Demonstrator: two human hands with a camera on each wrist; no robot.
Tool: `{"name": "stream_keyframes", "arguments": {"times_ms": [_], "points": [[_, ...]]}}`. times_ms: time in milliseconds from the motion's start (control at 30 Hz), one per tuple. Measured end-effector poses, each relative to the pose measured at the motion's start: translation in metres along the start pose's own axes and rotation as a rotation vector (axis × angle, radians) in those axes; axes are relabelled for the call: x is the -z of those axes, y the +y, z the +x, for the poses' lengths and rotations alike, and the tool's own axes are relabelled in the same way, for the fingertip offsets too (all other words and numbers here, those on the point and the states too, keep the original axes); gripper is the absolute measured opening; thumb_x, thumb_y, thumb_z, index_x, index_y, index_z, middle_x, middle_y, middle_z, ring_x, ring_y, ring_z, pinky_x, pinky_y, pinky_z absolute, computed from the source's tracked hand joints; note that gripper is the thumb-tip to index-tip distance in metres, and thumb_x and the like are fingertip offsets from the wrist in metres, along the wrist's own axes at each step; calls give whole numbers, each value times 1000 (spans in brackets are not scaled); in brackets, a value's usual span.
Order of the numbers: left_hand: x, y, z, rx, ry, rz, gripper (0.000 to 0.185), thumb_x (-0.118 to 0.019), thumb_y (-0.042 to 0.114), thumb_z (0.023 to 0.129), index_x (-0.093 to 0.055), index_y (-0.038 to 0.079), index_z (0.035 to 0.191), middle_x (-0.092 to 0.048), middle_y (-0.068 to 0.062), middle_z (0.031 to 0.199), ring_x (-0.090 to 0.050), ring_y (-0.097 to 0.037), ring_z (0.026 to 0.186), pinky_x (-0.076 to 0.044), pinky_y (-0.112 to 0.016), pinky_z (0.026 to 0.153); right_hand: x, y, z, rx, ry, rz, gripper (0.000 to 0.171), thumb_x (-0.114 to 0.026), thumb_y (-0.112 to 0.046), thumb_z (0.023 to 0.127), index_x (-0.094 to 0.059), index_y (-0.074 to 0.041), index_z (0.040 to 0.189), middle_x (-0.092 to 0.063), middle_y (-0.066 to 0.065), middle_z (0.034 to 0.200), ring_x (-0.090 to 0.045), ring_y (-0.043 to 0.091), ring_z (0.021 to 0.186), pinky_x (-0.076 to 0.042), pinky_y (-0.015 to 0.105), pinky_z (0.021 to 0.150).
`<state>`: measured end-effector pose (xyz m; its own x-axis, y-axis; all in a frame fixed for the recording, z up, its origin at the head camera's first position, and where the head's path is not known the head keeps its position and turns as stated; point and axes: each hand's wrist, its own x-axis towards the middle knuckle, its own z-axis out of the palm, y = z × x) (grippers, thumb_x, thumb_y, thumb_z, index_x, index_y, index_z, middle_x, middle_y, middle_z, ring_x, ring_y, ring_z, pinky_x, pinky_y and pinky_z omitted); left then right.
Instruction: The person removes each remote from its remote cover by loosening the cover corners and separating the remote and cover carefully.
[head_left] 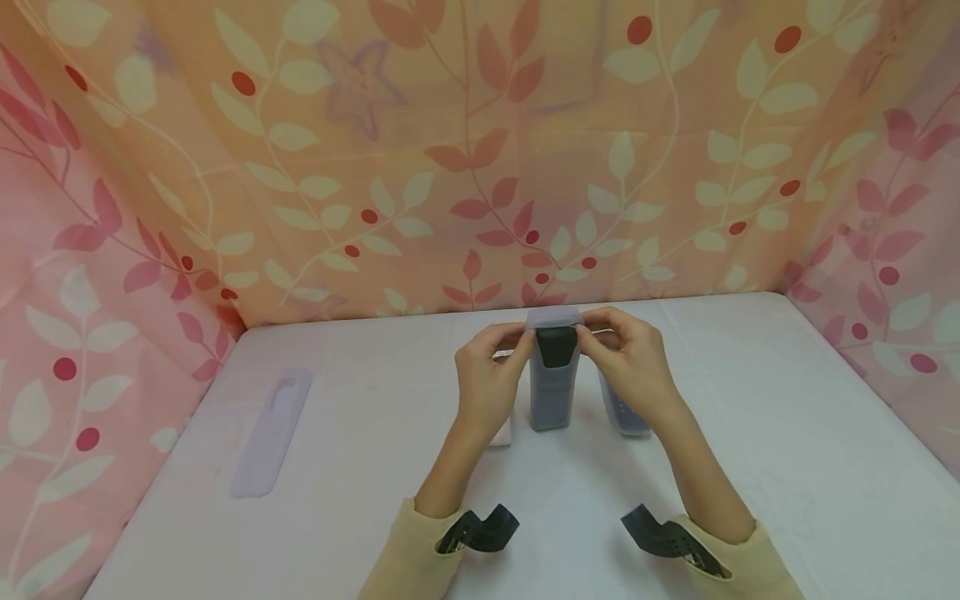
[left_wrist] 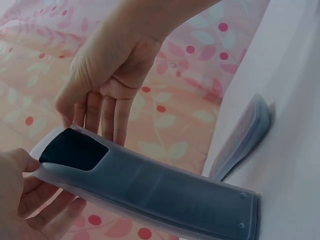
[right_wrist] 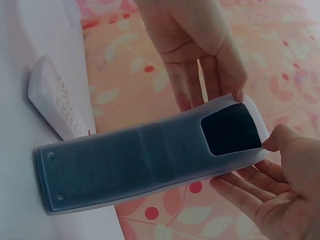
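A dark remote control stands upright on the table inside a translucent silicone cover. Its bare black back shows through a cutout near the top. My left hand pinches the cover's upper left edge, thumb beside the cutout and fingers behind. On the opposite side my right hand grips the upper right edge the same way. In the right wrist view, both thumbs touch the cutout's rim. The remote's front faces away and is hidden.
A white remote control with buttons lies behind my left hand. Another remote in a bluish cover lies partly behind my right hand. Farther left, a flat lavender cover rests on the white table. Patterned curtains enclose the back and sides.
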<state>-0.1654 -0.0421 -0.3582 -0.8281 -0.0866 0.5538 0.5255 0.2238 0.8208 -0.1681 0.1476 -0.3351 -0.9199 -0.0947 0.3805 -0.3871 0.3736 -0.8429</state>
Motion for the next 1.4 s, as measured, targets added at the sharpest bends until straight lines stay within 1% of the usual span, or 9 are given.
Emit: {"name": "stream_keyframes", "arguments": {"times_ms": [100, 267, 533, 633, 700, 867, 1033, 1233, 1400], "points": [[0, 0, 0, 12, 0, -18, 12, -74, 2, 97, -79, -4, 107, -79, -17, 96, -78, -31, 87, -65, -29, 75, 0, 1, 0, 24, 2, -15, 20, -68, -1, 101, -69, 11, 116, -74, 27, 107, -77, 9, 84, -58, 12, 79], [1, -1, 1, 42, -18, -67, 13, -74, 2, 97, -78, -6, 108, -78, -19, 97, -77, -34, 86, -65, -30, 77, 1, -1, 0, 29, -7, -64, 21, -67, -4, 103, -69, 10, 117, -75, 25, 107, -80, 31, 89, -60, 15, 81], [1, -2, 2, 82, -45, -124, 14, -74, 2, 97, -77, -7, 107, -78, -21, 99, -77, -36, 88, -65, -32, 80, 2, -4, 0, 53, 10, -108, 19, -67, -4, 103, -70, 9, 116, -77, 26, 107, -79, 37, 91, -63, 42, 86], [1, -2, 1, 93, -47, -135, 15, -74, 3, 98, -77, -7, 108, -78, -21, 100, -78, -35, 89, -65, -32, 80, 1, -3, 0, 74, 20, -126, 17, -67, -2, 102, -70, 10, 115, -77, 25, 104, -79, 38, 91, -63, 36, 83], [1, -2, 1, 104, -46, -143, 15, -74, 3, 98, -77, -7, 108, -78, -21, 100, -78, -35, 89, -65, -32, 81, 0, -2, 0, 87, 25, -131, 16, -66, 0, 102, -70, 11, 114, -77, 25, 102, -79, 39, 90, -63, 26, 80], [1, -2, 2, 134, -47, -156, 15, -73, 4, 98, -78, -7, 108, -77, -21, 101, -77, -35, 89, -65, -33, 82, 0, 0, 0, 104, 43, -128, 14, -66, 1, 102, -70, 12, 110, -77, 24, 97, -78, 38, 84, -56, 9, 74], [1, -3, 2, 147, -45, -168, 15, -73, 4, 98, -78, -7, 108, -78, -21, 100, -77, -36, 88, -65, -34, 81, 1, 0, 0, 97, 47, -94, 13, -67, 0, 102, -71, 11, 108, -77, 24, 96, -78, 32, 81, -59, 13, 74], [0, -4, 2, 156, -34, -162, 15, -73, 5, 99, -78, -7, 106, -78, -20, 98, -77, -32, 85, -65, -34, 80, 1, 0, 0, 59, 42, -69, 15, -67, -3, 103, -72, 10, 109, -77, 22, 96, -75, 11, 78, -60, 15, 75], [0, -4, 1, 183, -27, -158, 15, -74, 7, 99, -79, -5, 106, -76, -19, 95, -74, -27, 82, -65, -32, 79, 1, 2, 2, 11, 34, -30, 16, -67, -3, 103, -71, 10, 109, -75, 24, 96, -72, 8, 76, -60, 16, 74]]}}
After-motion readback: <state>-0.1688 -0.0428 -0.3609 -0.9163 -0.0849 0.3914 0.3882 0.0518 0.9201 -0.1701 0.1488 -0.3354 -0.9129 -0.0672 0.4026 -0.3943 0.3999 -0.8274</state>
